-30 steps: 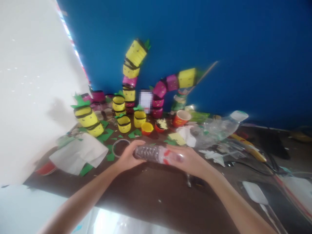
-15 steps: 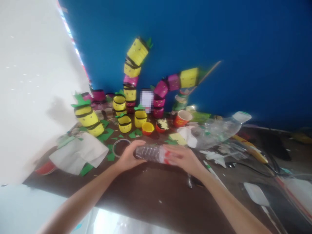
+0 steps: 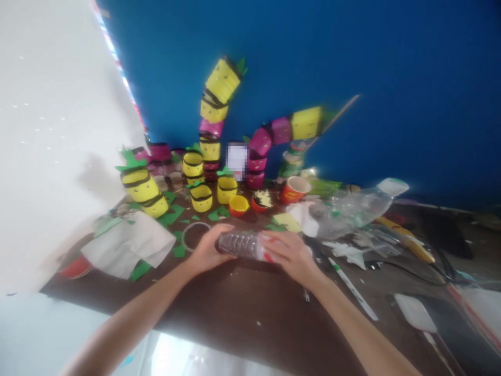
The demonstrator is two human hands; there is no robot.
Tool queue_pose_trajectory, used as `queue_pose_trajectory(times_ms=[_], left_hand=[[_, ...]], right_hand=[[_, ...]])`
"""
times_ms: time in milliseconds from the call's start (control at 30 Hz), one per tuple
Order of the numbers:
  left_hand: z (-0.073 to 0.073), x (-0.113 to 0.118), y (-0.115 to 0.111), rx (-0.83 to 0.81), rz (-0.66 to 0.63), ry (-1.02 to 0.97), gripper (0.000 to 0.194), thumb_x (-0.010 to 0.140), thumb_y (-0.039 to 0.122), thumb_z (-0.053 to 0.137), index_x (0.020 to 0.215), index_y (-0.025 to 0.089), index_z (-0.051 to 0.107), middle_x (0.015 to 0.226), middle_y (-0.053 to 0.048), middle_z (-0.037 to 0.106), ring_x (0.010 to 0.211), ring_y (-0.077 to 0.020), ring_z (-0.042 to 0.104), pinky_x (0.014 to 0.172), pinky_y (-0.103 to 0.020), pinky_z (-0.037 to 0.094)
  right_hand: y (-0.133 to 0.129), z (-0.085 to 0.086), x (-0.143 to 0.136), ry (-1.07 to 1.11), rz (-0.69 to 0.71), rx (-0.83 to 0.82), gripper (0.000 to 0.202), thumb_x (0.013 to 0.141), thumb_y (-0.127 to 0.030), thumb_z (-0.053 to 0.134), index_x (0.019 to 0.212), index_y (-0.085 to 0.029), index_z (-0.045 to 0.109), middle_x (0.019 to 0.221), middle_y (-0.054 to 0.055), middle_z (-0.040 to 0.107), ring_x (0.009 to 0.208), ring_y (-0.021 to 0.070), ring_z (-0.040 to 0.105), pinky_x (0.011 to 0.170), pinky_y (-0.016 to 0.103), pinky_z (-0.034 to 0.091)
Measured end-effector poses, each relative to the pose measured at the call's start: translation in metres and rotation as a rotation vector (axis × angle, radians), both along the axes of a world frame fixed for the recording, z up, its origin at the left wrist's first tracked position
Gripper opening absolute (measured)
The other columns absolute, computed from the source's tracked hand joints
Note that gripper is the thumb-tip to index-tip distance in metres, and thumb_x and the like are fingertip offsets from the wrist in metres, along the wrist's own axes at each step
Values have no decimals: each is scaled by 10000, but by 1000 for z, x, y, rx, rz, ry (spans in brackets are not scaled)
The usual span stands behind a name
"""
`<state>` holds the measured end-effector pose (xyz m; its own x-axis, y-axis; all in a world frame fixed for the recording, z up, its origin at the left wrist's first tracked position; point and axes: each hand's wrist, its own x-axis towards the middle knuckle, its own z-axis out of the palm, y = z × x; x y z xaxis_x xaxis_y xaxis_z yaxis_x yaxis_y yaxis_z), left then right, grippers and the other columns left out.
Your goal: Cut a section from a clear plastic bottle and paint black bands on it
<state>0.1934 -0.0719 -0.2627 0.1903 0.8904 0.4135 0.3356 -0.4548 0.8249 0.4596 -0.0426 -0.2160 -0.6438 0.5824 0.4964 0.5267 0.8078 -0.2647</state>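
A clear ribbed plastic bottle [image 3: 243, 245] with a red and white part lies sideways above the front of the brown table. Its left end is gripped by my left hand [image 3: 207, 249], fingers and thumb around it. My right hand [image 3: 289, 255] is wrapped over the red and white end, hiding that end. Just left of my left hand lies a clear ring [image 3: 191, 237]. Behind the bottle stand a small yellow cup with an orange-red outside [image 3: 238, 206] and yellow banded cups with drawn faces [image 3: 201, 198].
Stacked yellow and purple cups [image 3: 210, 149] rise along the blue wall. White cloth [image 3: 125, 250] and green scraps [image 3: 141, 270] lie left. Rightward are a red paper cup [image 3: 295, 190], an empty clear bottle [image 3: 362, 204], a yellow tool [image 3: 409, 241] and a white-green strip [image 3: 354, 290].
My right hand has shifted slightly along the bottle, and its forearm has moved left, uncovering more of the white-green strip. Both hands keep their hold. The whole view has moved slightly.
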Motion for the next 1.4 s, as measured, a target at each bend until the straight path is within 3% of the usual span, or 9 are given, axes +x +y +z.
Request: queue_pose_trajectory(times_ms=[267,500,600,700,833,1067,1233,1300,1400], left_hand=[[-3,0,-1,-48,-1,-34,630,617,329,816,1160,227,513,1224,-120,573,1171,-281,548,1001,-444,437],[2,-1,0,-85,39,-57,675,603,341,825,1191,232,513,1202,-104,583,1137,-274,572,988,-424,460],[4,-1,1,-106,62,-47,680,583,336,836,1178,226,526,1183,-103,589,1111,-277,583,962,-420,477],[7,0,0,-109,92,-62,674,581,341,835,1169,222,529,1170,-97,596,1091,-273,591,934,-415,490],[8,3,-4,-48,131,-42,648,600,359,823,1160,223,527,1179,-97,595,1120,-274,580,937,-421,483],[10,7,-10,196,289,43,649,625,328,809,1186,221,502,1183,-110,587,1126,-270,572,955,-444,468],[14,9,-14,402,317,86,554,673,262,772,1163,221,517,1144,-106,598,1110,-252,586,926,-420,502],[16,9,-16,375,331,94,557,660,282,781,1153,215,531,1138,-109,603,1101,-258,592,919,-419,506],[20,10,-19,156,345,-9,612,596,340,820,1128,202,550,1114,-104,620,1048,-260,614,880,-405,518]], right_hand=[[2,7,-2,-77,-33,-100,222,904,-220,457,934,-250,675,1119,73,691,1003,217,641,873,423,488],[-15,15,5,76,-8,-219,176,929,-250,434,953,-250,608,1122,67,682,1153,236,578,1006,487,412],[-25,28,13,253,-98,-377,212,961,-286,345,912,-243,546,796,37,691,877,192,681,831,370,527],[-31,40,16,368,-188,-403,173,950,-310,373,846,-237,490,582,-30,564,546,132,611,562,244,509],[-38,43,5,193,-321,-257,151,885,-298,489,795,-220,580,701,16,659,572,139,610,545,237,501],[-40,28,-22,432,-404,-395,177,829,-349,579,774,-206,667,871,74,694,724,181,681,610,262,559],[-33,29,-33,503,-473,-582,172,793,-343,600,766,-187,667,693,40,693,588,178,662,624,307,557],[-32,30,-34,568,-481,-615,165,766,-341,627,731,-187,675,708,44,703,624,187,667,645,315,557],[-31,32,-32,721,-468,-708,159,708,-354,696,707,-195,685,760,47,715,649,186,661,617,305,552]])
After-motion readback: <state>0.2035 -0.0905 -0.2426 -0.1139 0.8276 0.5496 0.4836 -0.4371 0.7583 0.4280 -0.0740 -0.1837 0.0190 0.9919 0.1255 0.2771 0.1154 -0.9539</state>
